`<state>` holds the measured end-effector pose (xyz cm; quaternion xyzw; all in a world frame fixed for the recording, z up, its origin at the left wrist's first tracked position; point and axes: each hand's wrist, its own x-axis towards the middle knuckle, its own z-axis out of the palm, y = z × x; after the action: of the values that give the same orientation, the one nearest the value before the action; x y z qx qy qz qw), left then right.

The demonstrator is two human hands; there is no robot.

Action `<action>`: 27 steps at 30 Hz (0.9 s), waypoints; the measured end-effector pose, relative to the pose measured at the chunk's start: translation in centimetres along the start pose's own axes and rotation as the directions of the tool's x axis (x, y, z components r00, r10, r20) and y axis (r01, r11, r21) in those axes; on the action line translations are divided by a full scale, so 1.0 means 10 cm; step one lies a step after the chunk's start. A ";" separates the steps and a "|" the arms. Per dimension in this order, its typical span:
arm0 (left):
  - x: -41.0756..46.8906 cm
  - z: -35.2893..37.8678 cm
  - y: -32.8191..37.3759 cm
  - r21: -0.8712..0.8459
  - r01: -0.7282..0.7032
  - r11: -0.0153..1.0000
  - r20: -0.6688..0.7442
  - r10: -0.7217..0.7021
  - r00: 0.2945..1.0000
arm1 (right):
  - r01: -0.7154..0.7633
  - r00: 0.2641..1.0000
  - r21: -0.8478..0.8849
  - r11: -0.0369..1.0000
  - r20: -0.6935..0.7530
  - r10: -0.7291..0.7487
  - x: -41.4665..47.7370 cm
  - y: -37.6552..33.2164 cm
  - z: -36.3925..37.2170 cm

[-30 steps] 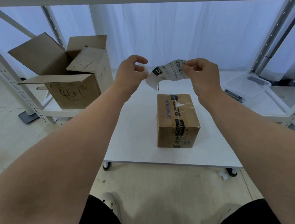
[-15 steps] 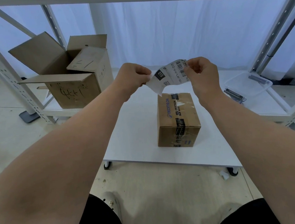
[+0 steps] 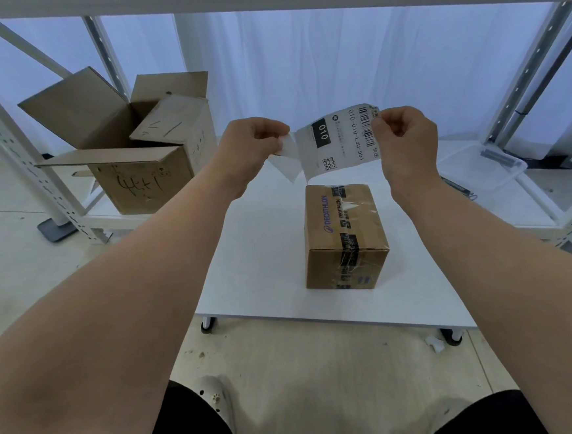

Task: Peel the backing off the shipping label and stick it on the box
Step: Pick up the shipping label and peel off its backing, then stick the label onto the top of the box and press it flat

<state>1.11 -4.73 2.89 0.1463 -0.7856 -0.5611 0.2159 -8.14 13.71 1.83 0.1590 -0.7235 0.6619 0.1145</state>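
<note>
You're in a packing or storage room: white metal shelving (image 3: 4, 136), an open cardboard carton (image 3: 125, 150), and a low wheeled table (image 3: 256, 253) say so.

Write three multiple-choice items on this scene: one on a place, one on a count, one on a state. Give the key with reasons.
1. The sealed box sits:
A. on the white table
B. on the floor
C. inside the open carton

2. Cardboard boxes in view:
A. one
B. two
C. four

3. The label is:
A. stuck on the box
B. held in the air by both hands
C. lying on the table

Key: 1 A, the box rests on the tabletop. 2 B, one sealed, one open. 3 B, the left hand and right hand pinch its ends above the box.
</note>
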 end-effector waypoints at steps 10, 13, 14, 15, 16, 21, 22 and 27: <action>-0.03 0.01 -0.04 0.084 0.062 0.995 -0.025 -0.060 0.998 | -0.080 0.990 0.022 0.997 -0.113 0.082 0.01 0.05 -0.06; -0.04 0.00 -0.05 0.094 0.069 0.993 -0.038 -0.065 0.997 | -0.097 0.983 0.047 0.994 -0.154 0.103 0.02 0.04 -0.08; -0.04 -0.01 -0.05 0.103 0.071 0.992 -0.043 -0.067 0.997 | -0.105 0.979 0.056 0.993 -0.170 0.113 0.03 0.04 -0.09; -0.04 -0.01 -0.06 0.118 0.075 0.990 -0.049 -0.070 0.996 | -0.114 0.975 0.064 0.991 -0.183 0.124 0.04 0.05 -0.09; -0.04 -0.02 -0.08 0.132 0.079 0.988 -0.057 -0.072 0.996 | -0.123 0.972 0.073 0.990 -0.190 0.135 0.04 0.05 -0.10; -0.05 -0.03 -0.07 0.212 0.078 0.974 -0.040 -0.072 0.997 | -0.160 0.967 0.148 0.976 -0.176 0.185 0.03 0.08 -0.07; -0.06 -0.02 -0.08 0.260 0.062 0.964 -0.025 -0.057 0.998 | -0.164 0.967 0.159 0.973 -0.167 0.191 0.03 0.08 -0.06; -0.03 0.02 -0.21 0.444 -0.021 0.896 0.038 0.004 0.999 | -0.181 0.982 0.118 0.976 -0.023 0.185 0.02 0.12 -0.04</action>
<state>1.21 -5.14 0.80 0.1765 -0.8974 -0.3684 0.1664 -8.82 14.19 0.85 0.0868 -0.6938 0.7128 0.0558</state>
